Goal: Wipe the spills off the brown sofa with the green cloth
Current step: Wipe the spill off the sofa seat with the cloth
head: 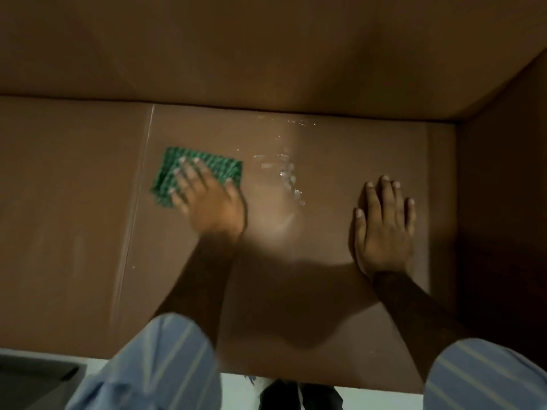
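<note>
The brown sofa seat [325,276] fills most of the head view. A green checked cloth [168,176] lies flat on the seat near the seam between two cushions. My left hand [207,199] presses down on the cloth with fingers spread, covering its lower right part. Clear wet spills [284,176] glisten on the seat just right of the cloth, and more droplets [287,121] shine near the backrest. My right hand [383,226] rests flat and open on the seat, right of the spills, holding nothing.
The sofa backrest [236,45] rises at the top and an armrest [503,217] closes the right side. A cushion seam [136,208] runs down the seat on the left. A pale floor strip [236,389] and a dark grey object [32,380] lie below the seat's front edge.
</note>
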`<move>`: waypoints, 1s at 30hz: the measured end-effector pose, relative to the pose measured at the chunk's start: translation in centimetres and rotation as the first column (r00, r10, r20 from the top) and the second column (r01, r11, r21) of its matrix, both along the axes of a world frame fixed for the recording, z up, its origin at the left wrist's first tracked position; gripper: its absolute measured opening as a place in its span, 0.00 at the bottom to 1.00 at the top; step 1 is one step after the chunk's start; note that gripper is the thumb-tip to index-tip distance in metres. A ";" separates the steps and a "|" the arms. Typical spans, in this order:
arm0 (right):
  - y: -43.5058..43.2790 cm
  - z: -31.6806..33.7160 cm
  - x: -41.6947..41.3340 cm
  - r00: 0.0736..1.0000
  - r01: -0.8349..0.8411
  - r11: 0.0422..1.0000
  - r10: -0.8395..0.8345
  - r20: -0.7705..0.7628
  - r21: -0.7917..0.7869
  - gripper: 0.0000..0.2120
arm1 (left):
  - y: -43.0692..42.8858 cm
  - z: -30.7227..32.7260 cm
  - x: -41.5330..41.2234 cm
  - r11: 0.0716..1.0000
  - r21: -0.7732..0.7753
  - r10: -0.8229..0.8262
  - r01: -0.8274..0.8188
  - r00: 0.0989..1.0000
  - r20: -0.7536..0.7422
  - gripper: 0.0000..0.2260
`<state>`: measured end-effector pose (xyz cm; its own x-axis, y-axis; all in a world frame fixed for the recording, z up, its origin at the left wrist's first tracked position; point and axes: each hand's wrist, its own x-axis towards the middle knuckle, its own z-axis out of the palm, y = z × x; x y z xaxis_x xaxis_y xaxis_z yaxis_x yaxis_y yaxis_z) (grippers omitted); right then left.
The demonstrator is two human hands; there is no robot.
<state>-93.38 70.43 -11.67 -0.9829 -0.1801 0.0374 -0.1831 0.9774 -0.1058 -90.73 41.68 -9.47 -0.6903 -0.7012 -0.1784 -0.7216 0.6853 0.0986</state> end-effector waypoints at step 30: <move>-0.2 0.8 0.2 1.000 0.006 1.000 -0.006 0.023 -0.003 0.28 | -0.3 0.1 -5.3 0.998 0.061 -0.001 0.003 1.000 -0.027 0.34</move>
